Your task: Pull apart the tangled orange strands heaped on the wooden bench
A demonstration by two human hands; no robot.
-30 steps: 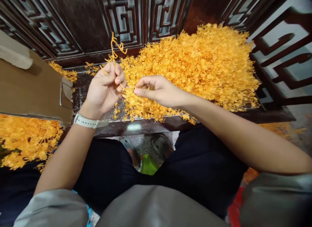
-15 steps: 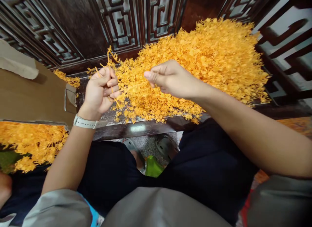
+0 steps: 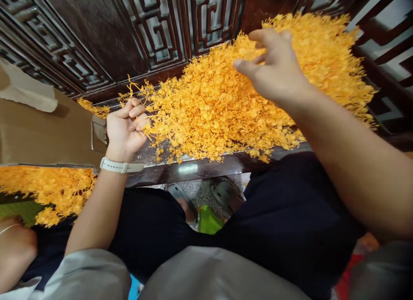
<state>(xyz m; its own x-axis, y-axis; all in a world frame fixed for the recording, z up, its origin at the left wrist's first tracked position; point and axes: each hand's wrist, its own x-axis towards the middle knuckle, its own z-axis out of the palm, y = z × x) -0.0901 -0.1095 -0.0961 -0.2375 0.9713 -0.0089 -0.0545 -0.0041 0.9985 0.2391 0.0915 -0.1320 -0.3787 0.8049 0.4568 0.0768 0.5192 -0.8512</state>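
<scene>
A big heap of small yellow-orange plastic pieces (image 3: 206,106), each with thin branching stems like artificial flower sprays, lies on the dark wooden bench. Left of the heap, my left hand (image 3: 127,126) is closed around a few thin yellow-orange plastic stems (image 3: 130,88), whose ends poke out above and below the fingers. My right hand (image 3: 274,61) hovers over the heap's upper middle with thumb and fingers apart, nothing seen between them. A pale watch strap circles my left wrist.
A cardboard box (image 3: 48,132) stands at the left, with more yellow-orange pieces (image 3: 61,197) below it. A co-worker's arm (image 3: 16,252) shows at the lower left. Dark carved wooden lattice (image 3: 158,29) backs the bench (image 3: 161,173). Something green (image 3: 208,220) lies on the floor between my feet.
My right hand has moved away from the left, up and right over the heap, and its pinch has opened. My left hand still holds stems, slightly lower. The co-worker's arm shows more.
</scene>
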